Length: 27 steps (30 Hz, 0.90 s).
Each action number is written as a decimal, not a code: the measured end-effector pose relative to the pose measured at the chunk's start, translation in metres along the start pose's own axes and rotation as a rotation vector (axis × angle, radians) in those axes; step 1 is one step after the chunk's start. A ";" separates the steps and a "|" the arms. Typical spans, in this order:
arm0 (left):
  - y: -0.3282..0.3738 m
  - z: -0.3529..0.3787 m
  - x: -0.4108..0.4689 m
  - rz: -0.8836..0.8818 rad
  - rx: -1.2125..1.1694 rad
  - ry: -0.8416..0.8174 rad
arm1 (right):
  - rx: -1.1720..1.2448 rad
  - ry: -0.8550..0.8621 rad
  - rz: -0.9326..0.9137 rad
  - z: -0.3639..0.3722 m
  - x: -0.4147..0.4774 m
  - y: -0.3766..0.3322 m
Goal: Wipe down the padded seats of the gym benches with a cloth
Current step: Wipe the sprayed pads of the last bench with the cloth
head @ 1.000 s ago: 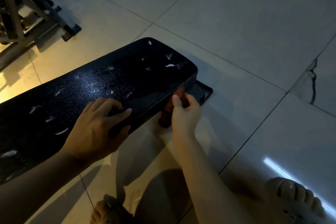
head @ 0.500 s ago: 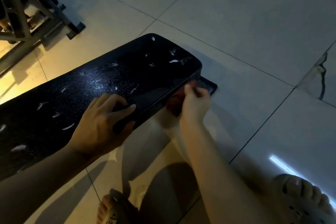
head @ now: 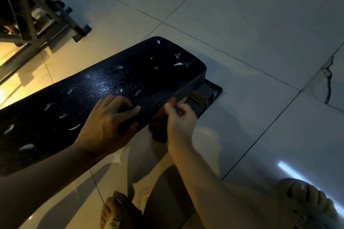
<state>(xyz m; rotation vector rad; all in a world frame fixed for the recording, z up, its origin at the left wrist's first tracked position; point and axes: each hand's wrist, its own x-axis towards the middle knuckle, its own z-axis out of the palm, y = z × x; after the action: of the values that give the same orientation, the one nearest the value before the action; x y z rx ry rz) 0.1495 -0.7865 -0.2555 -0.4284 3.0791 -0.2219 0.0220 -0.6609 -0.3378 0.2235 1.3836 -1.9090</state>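
A long black padded bench seat runs from the lower left to the centre, its cracked skin flecked with white tears. My left hand grips its near edge, fingers on top and thumb curled under the side. My right hand holds a dark reddish cloth against the pad's near side, close to the rounded end. Most of the cloth is hidden behind the hand and in shadow.
The bench's black base plate lies on the tiled floor under the far end. A grey metal equipment frame stands at the upper left. My sandalled feet show at the bottom. A crack marks a tile at right.
My right hand with the cloth has slid along the pad's side edge, away from the rounded end toward my left hand. My left hand keeps its grip on the edge.
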 end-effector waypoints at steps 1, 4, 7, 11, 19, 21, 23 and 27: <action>0.000 0.000 0.000 -0.001 0.002 -0.005 | 0.022 0.095 0.027 -0.004 0.015 -0.008; -0.001 0.002 0.000 -0.003 0.007 -0.018 | 0.043 0.221 0.070 -0.003 0.040 -0.021; 0.000 0.001 0.001 0.002 0.007 -0.007 | -0.100 0.084 -0.028 0.016 0.003 0.011; -0.001 0.000 0.001 0.003 -0.007 -0.012 | -0.194 -0.072 -0.045 0.021 -0.029 0.039; 0.000 -0.001 -0.001 -0.013 -0.015 -0.016 | -0.077 0.180 0.068 0.011 0.023 -0.002; 0.000 -0.002 -0.001 -0.019 -0.022 -0.023 | -0.131 0.079 0.017 0.021 -0.005 0.014; -0.001 -0.003 -0.001 -0.014 -0.048 -0.032 | -0.195 -0.044 0.019 0.025 -0.034 0.033; 0.001 -0.011 0.000 -0.054 -0.113 -0.051 | -0.349 -0.184 0.061 0.019 -0.049 0.035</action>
<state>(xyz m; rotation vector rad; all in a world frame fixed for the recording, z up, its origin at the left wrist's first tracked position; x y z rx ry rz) 0.1490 -0.7836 -0.2447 -0.5136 3.0421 -0.0375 0.0846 -0.6586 -0.3295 -0.0783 1.5346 -1.5641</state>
